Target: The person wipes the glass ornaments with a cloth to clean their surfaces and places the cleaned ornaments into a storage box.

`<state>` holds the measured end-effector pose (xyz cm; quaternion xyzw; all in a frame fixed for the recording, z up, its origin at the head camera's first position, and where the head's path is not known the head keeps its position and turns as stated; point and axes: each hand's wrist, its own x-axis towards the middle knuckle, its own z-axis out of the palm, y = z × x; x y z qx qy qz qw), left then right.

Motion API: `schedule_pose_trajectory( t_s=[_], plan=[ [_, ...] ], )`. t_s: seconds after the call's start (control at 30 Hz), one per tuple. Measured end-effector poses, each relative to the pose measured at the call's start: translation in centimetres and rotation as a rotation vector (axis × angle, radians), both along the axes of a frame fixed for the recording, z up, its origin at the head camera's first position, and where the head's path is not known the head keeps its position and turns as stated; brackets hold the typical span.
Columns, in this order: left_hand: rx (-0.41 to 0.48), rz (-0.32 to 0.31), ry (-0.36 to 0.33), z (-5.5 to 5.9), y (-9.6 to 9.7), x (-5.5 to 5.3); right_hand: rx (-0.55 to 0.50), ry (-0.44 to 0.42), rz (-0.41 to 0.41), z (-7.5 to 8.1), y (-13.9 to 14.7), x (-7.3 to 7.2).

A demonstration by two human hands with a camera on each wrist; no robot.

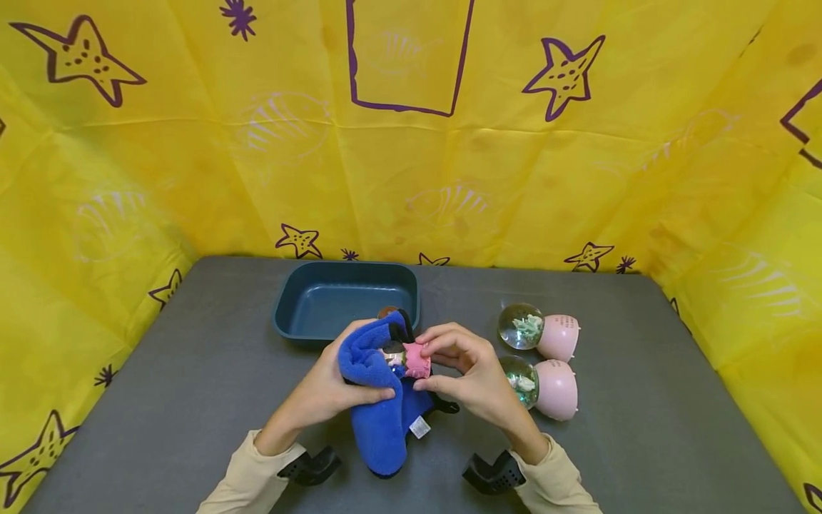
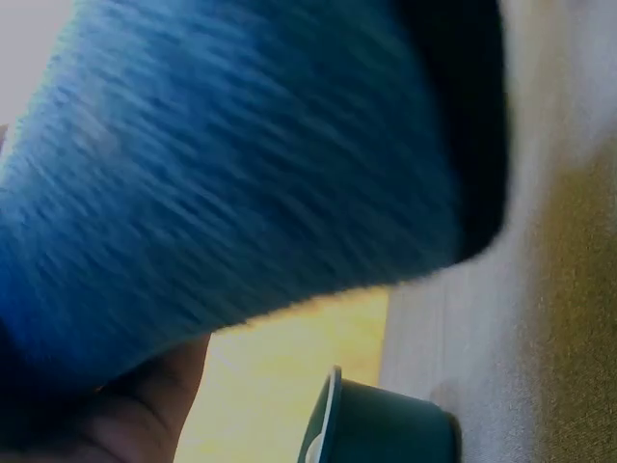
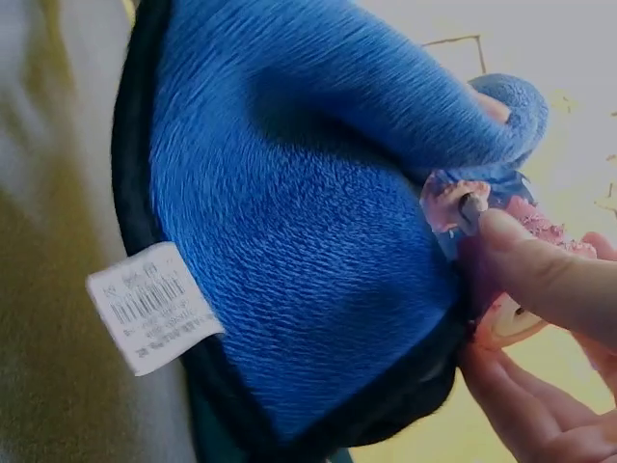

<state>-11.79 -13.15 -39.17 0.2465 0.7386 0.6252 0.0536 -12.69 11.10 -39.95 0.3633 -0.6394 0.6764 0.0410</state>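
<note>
My left hand grips a folded blue cloth with black edging, its thumb across the front. From the cloth's fold pokes a small snow globe with a pink base, its ball partly covered by the cloth. My right hand pinches that base between thumb and fingers. In the right wrist view the cloth hangs beside the globe's pink parts, and a white label sticks out from its edge. Cloth fills most of the left wrist view.
Behind the hands stands a dark teal basin; a brownish round thing shows at its near right corner. Two larger snow globes with pale pink bases lie on their sides at the right. Yellow printed fabric walls the grey table.
</note>
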Motion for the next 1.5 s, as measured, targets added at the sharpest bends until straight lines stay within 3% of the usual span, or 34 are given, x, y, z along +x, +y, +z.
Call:
schedule_pose_trajectory(
  t_s=[0.1, 0.2, 0.37, 0.57, 0.7, 0.83, 0.97, 1.1, 1.2, 1.27, 1.37, 1.5],
  plan=[
    [-0.008, 0.003, -0.019, -0.1, 0.1, 0.1, -0.008, 0.029, -0.004, -0.1, -0.2, 0.0],
    [-0.019, 0.031, 0.022, -0.3, 0.2, 0.1, -0.021, 0.024, -0.016, -0.1, -0.2, 0.1],
    [-0.05, 0.12, 0.218, -0.7, 0.5, 0.3, -0.054, -0.057, -0.012, -0.1, -0.2, 0.2],
    [-0.063, 0.254, 0.483, -1.2, 0.8, 0.2, -0.114, -0.215, 0.092, -0.1, -0.2, 0.2],
    [-0.05, 0.295, 0.542, -1.4, 0.9, 0.1, -0.113, -0.3, 0.137, 0.1, -0.3, 0.2],
    [-0.071, 0.283, 0.494, -1.2, 0.7, 0.1, -0.1, -0.329, 0.136, 0.1, -0.4, 0.0],
    [-0.099, 0.206, 0.344, -0.8, 0.6, 0.2, -0.088, -0.3, 0.092, 0.1, -0.2, 0.0],
    [-0.091, 0.145, 0.19, -0.3, 0.5, 0.3, -0.01, -0.226, -0.002, 0.0, -0.1, 0.0],
    [-0.085, 0.131, 0.128, -0.2, 0.4, 0.3, 0.052, -0.169, -0.055, 0.1, 0.0, 0.1],
    [-0.068, 0.126, 0.131, -0.1, 0.3, 0.3, 0.069, -0.14, -0.069, 0.1, -0.1, 0.1],
    [-0.046, 0.151, 0.19, -0.1, 0.2, 0.2, 0.073, -0.123, -0.063, 0.1, -0.2, 0.1],
    [-0.012, 0.205, 0.275, -0.1, 0.1, 0.1, 0.078, -0.226, -0.03, 0.3, -0.3, 0.2]
  ],
)
